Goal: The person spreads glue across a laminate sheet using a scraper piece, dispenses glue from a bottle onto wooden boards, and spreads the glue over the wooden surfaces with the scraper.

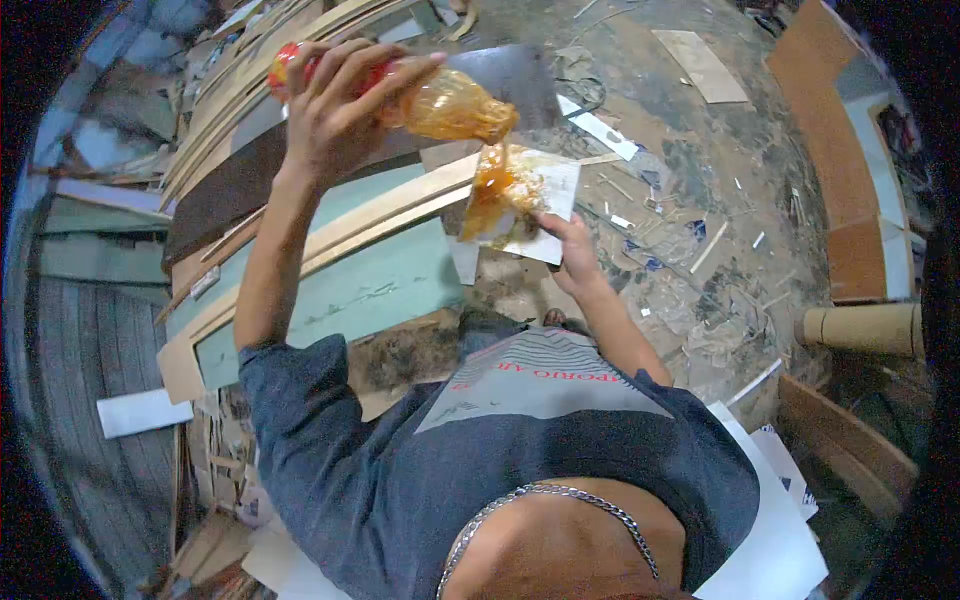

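My left hand (345, 95) is raised and wrapped round a clear plastic bottle (450, 105) with a red base end and amber residue inside. The bottle is tipped, its neck pointing right and down. Amber liquid runs from the mouth onto a small white flat piece (562, 180). My right hand (575, 250) grips the near right edge of this piece, thumb on top. An amber smear and pale flakes cover much of its surface. A dark grey panel (520, 75) shows just beyond the bottle.
Long wood strips (370, 215) lie over a pale green panel (390, 275) to the left. Scraps and crumpled plastic litter the floor (690, 150). Brown boards (820, 140) and a cardboard tube (865, 330) stand at right. A white sheet (145, 412) lies at far left.
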`<state>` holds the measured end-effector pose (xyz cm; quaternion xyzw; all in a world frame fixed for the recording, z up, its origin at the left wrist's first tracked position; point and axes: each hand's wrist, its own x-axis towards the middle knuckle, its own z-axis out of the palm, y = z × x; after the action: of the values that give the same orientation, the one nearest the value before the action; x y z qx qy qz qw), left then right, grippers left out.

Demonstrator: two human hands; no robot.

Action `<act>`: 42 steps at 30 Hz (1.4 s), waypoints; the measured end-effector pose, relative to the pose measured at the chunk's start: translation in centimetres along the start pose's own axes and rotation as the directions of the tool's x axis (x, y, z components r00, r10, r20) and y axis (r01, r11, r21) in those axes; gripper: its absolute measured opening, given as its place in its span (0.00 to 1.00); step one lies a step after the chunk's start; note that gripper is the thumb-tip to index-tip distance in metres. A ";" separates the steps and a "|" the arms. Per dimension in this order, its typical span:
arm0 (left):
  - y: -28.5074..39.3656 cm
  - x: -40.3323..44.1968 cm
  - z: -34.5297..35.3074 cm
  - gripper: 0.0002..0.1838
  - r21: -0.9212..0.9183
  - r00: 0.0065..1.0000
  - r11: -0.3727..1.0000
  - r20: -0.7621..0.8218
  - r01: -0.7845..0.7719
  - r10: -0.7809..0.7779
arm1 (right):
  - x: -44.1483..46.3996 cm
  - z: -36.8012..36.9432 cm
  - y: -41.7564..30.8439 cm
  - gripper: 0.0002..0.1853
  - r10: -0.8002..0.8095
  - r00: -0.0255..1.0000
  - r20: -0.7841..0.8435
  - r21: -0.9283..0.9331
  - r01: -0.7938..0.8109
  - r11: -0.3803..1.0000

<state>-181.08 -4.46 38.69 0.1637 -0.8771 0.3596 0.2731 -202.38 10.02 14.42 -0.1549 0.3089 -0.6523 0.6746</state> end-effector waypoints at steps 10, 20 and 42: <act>3.7 -10.9 4.2 0.27 -0.078 0.960 0.992 0.271 0.095 -0.071 | 0.7 0.2 0.1 0.16 0.087 0.995 -0.038 0.068 -0.085 0.994; 1.9 -15.8 0.2 0.33 -0.232 0.913 0.886 0.168 0.403 -0.371 | 6.0 -1.7 5.3 0.19 0.065 0.984 -0.165 0.078 -0.052 0.996; -2.8 -36.9 14.5 0.36 -0.700 0.456 0.018 0.446 0.714 -0.770 | 1.4 2.8 13.7 0.24 0.024 0.957 -0.288 0.338 0.078 0.938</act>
<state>-155.52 -13.46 9.60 0.4346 -0.7005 -0.2925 0.4846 -189.93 9.52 7.83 0.0583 0.2822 -0.7211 0.6300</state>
